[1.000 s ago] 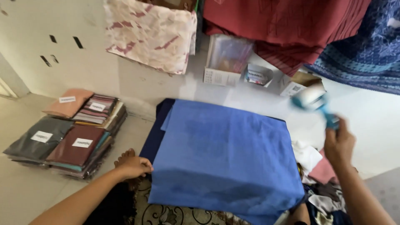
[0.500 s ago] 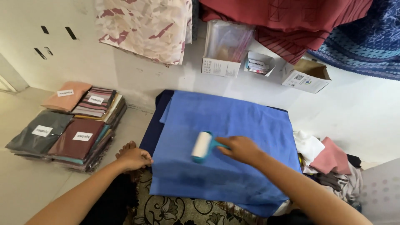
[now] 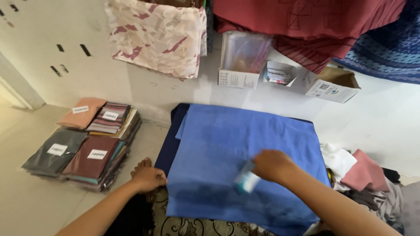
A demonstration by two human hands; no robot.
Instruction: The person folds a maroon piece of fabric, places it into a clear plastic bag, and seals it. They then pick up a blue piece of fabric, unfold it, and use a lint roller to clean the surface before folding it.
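Note:
A folded blue cloth [image 3: 227, 148] lies flat over a darker navy layer [image 3: 168, 144] in front of me. My right hand [image 3: 273, 165] grips a lint roller [image 3: 246, 179] with a white head and pale blue handle, pressed on the cloth's near middle; it is blurred by motion. My left hand [image 3: 148, 178] rests closed at the cloth's lower left edge, next to a bare foot [image 3: 141, 165].
Stacks of packed folded garments [image 3: 85, 146] with white labels sit on the floor at left. Small cardboard boxes [image 3: 332, 85] and a clear bag in a box [image 3: 243, 61] stand along the wall. Crumpled pink and white clothes [image 3: 361, 170] lie at right. Patterned fabrics hang above.
My right hand brought the lint roller down from the upper right onto the blue cloth, then drew it nearer along the cloth. My left hand stayed at the cloth's left edge.

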